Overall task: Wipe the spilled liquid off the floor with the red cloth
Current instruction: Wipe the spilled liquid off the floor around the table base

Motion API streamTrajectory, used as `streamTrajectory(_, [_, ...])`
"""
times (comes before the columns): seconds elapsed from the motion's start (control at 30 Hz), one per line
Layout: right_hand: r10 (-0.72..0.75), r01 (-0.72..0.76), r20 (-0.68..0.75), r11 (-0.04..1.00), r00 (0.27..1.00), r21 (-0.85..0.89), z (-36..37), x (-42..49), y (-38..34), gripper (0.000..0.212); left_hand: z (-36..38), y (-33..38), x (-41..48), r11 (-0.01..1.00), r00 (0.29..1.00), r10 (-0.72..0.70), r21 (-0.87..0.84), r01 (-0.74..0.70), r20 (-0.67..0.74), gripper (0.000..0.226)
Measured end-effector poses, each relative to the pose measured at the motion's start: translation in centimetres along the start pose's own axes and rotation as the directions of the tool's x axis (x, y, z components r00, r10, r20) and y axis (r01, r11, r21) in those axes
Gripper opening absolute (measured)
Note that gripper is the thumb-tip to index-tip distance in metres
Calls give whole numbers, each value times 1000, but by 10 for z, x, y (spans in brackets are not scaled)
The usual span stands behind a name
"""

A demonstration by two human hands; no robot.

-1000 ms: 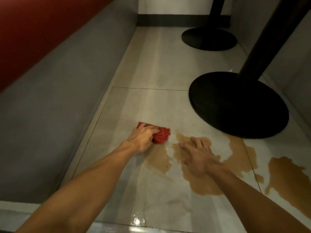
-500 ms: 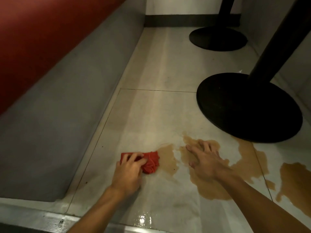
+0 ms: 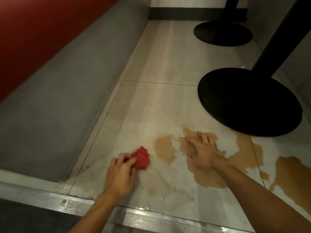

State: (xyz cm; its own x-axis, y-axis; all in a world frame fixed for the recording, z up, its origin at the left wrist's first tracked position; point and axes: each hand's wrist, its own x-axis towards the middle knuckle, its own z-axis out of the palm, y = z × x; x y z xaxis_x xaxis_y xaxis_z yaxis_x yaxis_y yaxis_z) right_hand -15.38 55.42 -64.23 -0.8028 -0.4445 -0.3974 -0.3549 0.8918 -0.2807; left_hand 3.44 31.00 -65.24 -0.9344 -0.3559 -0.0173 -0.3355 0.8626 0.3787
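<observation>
L hand (image 3: 121,174) grips red cloth (image 3: 141,158) on floor (image 3: 151,106), just left of brown spill (image 3: 165,148); bunched cloth's long axis runs near-left to far-right. R hand (image 3: 202,153) flat, fingers spread, pressing on spill, near black table base (image 3: 249,101).

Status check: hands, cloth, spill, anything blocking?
Left hand grips red cloth, just left of spill. Right hand open, flat in that spill. Large brown patches unwiped; black table base borders them.

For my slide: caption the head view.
Left hand grips red cloth on floor beside brown spill; right hand rests flat in it.
</observation>
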Motion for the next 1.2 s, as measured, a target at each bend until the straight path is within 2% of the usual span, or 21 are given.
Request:
streamTrajectory(0.1, [-1,1,10,1000,1000,-8,0,0,0,63,0,0,10,981,981,-192,26,193,-38,27])
streamTrajectory(0.17, [0,0,15,1000,1000,-13,0,1,0,63,5,22,0,980,980,-199,-5,199,-11,23])
streamTrajectory(0.23, [5,-4,20,1000,1000,-13,1,1,1,63,13,54,-19,966,973,-220,-124,226,65,17])
streamTrajectory(0.27, [6,-6,19,1000,1000,-10,1,1,1,64,19,70,-30,965,977,-196,-163,207,83,16])
streamTrajectory(0.37, [-1,1,24,1000,1000,-7,1,2,3,64,41,113,-59,992,995,64,-110,-55,77,32])
streamTrajectory(0.4, [-7,7,27,1000,1000,-11,0,2,3,63,44,122,-66,989,987,114,-103,-102,118,36])
streamTrajectory(0.5, [-15,15,29,1000,999,-19,0,2,4,63,46,115,-69,984,956,149,-130,-119,253,37])
streamTrajectory(0.57, [-14,15,22,1000,1000,-22,2,1,5,63,37,104,-63,959,947,126,-282,-40,294,29])
streamTrajectory(0.6, [-15,16,17,1000,1000,-21,3,2,5,63,27,101,-59,901,943,83,-428,67,321,23])
streamTrajectory(0.67, [-16,16,12,1000,1000,-17,5,1,5,63,5,97,-49,659,923,-10,-692,296,385,21])
streamTrajectory(0.73, [-15,15,4,1000,1000,-18,5,2,5,63,-14,86,-38,437,908,-118,-800,411,403,29])
streamTrajectory(0.77, [-11,12,4,1000,1000,-20,5,1,5,63,-21,79,-32,372,899,-185,-818,439,398,30])
streamTrajectory(0.8, [-9,9,6,1000,1000,-20,5,1,5,63,-28,71,-26,359,894,-248,-822,441,372,27])
streamTrajectory(0.83, [-6,6,6,1000,1000,-20,5,0,5,63,-32,61,-17,421,904,-301,-808,412,304,25])
streamTrajectory(0.87, [-5,5,7,1000,1000,-22,5,0,5,63,-33,51,-6,550,924,-329,-756,356,196,21])
streamTrajectory(0.93, [-10,11,8,999,1000,-30,4,0,5,63,-32,36,18,808,962,-271,-547,219,-16,18])
streamTrajectory(0.97, [-15,15,9,999,1000,-35,4,1,4,63,-31,32,30,882,975,-209,-446,155,-73,20])
streamTrajectory(1.0, [-18,19,12,999,1000,-36,3,0,4,63,-28,28,42,927,986,-146,-360,106,-84,22])
streamTrajectory(1.07, [-21,22,18,999,1000,-32,2,-1,3,63,-18,27,59,980,999,-51,-194,49,-7,26])
streamTrajectory(1.13, [-22,22,15,999,1000,-35,1,-3,3,62,-5,31,62,1000,992,-5,-18,7,126,35])
streamTrajectory(1.2, [-24,24,16,999,1000,-40,2,-4,4,62,10,39,50,985,985,28,161,-57,172,48])
